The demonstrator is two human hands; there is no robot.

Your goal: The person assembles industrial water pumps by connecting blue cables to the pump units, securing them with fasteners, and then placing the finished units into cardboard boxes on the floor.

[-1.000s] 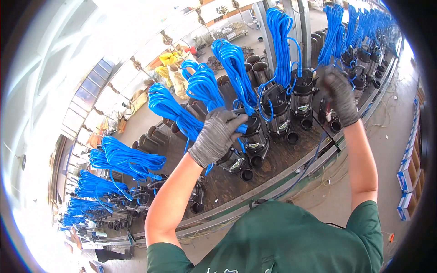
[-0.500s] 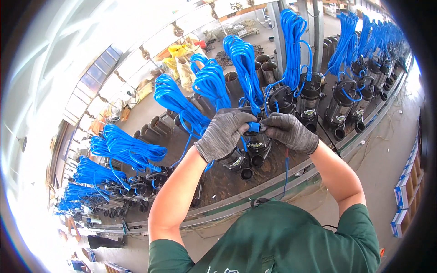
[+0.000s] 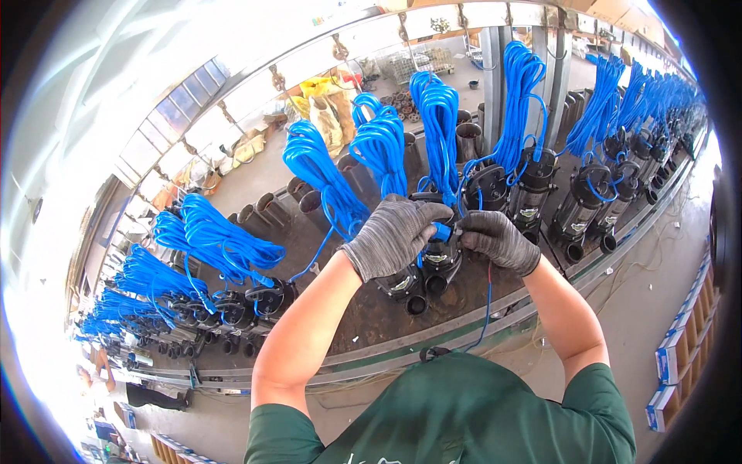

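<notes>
Over the near side of the bench, by a black pump, I see a blue plug clamped in the gloved left hand, which lies toward nine o'clock. The right hand, also gloved, is at three o'clock with its fingers bunched close to the plug's end; whether they grip it I cannot tell. A thin wire hangs at six o'clock below that hand, while blue cable coils rise from ten to one o'clock
</notes>
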